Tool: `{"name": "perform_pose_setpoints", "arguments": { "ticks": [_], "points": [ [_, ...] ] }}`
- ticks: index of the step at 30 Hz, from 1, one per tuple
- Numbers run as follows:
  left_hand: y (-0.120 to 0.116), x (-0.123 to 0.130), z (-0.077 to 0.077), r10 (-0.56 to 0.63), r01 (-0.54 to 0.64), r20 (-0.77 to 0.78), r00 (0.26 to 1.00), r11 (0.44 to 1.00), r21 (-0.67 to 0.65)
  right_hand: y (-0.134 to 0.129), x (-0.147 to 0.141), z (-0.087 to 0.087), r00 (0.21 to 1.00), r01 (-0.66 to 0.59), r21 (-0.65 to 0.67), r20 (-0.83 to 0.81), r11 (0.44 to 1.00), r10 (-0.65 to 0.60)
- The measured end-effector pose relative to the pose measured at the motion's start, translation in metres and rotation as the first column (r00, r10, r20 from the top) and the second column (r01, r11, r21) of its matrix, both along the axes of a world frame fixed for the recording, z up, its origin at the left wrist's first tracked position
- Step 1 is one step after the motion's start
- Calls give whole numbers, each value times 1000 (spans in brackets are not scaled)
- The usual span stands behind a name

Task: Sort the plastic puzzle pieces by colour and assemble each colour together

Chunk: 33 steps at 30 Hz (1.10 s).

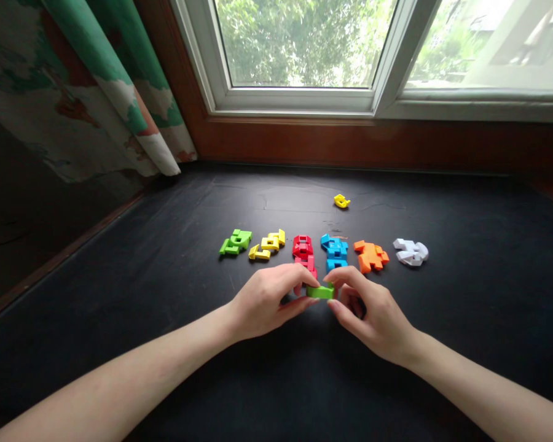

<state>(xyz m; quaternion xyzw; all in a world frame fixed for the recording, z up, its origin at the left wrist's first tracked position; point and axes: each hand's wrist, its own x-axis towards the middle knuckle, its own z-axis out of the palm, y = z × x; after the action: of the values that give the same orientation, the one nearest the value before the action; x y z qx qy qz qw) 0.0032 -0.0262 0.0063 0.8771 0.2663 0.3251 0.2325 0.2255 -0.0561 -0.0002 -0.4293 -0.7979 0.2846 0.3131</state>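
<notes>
A small green plastic piece is pinched between my two hands just above the black surface. My left hand grips its left end with thumb and fingertips. At its right end, my right hand closes thumb and index finger on it. Right behind my hands lie a red plastic piece and a blue plastic piece; my fingers partly cover the near end of the red one. The exact shape of the held green piece is partly hidden by my fingertips.
In a row on the black tabletop lie another green piece, a yellow piece, an orange piece and a white piece. A smaller yellow piece sits farther back. Beyond are a window frame and a curtain.
</notes>
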Motion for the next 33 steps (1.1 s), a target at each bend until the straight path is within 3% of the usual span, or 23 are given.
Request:
{"name": "perform_pose_setpoints", "arguments": {
  "ticks": [23,33],
  "points": [
    [-1,0,1,34,-33,-27,999,999,27,-1,0,1,1000,1,16,0,1000,-1],
    [1,0,1,-14,13,21,1000,999,42,0,-1,-1,1000,-8,15,-24,1000,8]
  ]
}}
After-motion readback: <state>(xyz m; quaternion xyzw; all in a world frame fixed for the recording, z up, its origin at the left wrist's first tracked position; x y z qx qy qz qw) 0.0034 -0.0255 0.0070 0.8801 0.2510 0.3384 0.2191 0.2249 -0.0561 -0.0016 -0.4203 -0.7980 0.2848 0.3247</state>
